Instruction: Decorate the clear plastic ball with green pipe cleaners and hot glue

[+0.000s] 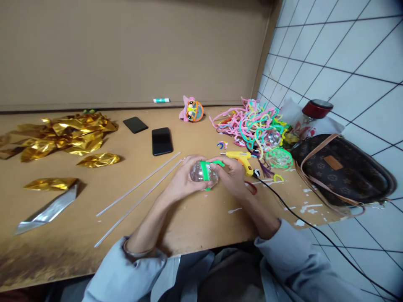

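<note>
A clear ball [195,172] with a bright green fuzzy strip [205,171] around its middle is held above the table. My left hand [184,178] wraps round the ball's left side, thumb across its lower front. At the right side, my right hand [232,174] presses its fingers on the green strip, whose loose end sticks out over the fingers. Just beyond my right hand lies a yellow glue gun [242,159] with a black cable. Two thin white sticks [138,184] lie to the left of my left hand.
Gold foil [72,134] covers the far left. Two dark phones [161,141], a glue stick [161,100] and a decorated ball [194,111] lie behind. Coloured pipe cleaners [248,126], a green-wrapped ball [279,158], a red-lidded jar [315,111] and a brown bag [343,167] are at right.
</note>
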A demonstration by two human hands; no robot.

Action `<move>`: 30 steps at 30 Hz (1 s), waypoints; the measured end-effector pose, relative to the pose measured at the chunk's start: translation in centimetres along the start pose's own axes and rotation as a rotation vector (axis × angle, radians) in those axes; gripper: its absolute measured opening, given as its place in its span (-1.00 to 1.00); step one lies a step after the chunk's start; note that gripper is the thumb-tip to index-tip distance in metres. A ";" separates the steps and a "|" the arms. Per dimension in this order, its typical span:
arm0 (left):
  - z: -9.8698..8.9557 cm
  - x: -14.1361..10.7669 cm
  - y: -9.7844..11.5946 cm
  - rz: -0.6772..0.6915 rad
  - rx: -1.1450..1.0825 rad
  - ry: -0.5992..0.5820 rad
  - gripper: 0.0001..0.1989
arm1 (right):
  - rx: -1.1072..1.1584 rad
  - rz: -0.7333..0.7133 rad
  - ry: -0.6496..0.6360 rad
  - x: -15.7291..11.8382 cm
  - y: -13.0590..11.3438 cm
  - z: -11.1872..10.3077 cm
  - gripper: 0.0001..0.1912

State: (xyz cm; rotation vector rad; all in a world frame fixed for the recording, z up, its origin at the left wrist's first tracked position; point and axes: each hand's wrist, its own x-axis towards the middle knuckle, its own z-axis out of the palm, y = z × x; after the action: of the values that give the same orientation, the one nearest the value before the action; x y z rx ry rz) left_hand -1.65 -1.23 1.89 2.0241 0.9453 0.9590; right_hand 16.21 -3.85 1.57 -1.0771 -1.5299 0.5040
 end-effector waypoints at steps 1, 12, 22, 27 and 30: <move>0.0 0.0 0.0 -0.008 0.001 0.000 -0.41 | -0.010 -0.008 0.001 0.0 0.0 0.0 -0.85; 0.2 0.0 -0.5 -0.017 -0.001 0.027 -0.39 | -0.629 -0.041 0.139 -2.2 2.0 -4.0 -0.80; 0.1 0.0 -0.6 -0.057 -0.032 0.016 -0.36 | -1.248 0.406 -0.148 -1.1 4.0 -6.5 -0.70; 0.3 0.1 -0.9 -0.070 -0.071 0.061 -0.34 | -1.247 0.557 0.015 -1.8 3.5 -8.0 -0.58; 0.4 0.2 -1.0 -0.072 -0.082 0.085 -0.35 | -1.073 0.477 0.253 -1.9 3.6 -9.2 -0.46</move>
State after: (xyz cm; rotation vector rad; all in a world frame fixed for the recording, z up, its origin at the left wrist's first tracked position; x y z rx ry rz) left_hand -1.55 -0.69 0.94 1.8814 1.0014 1.0338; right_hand 25.93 -5.86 0.11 -2.2573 -1.2824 -0.2140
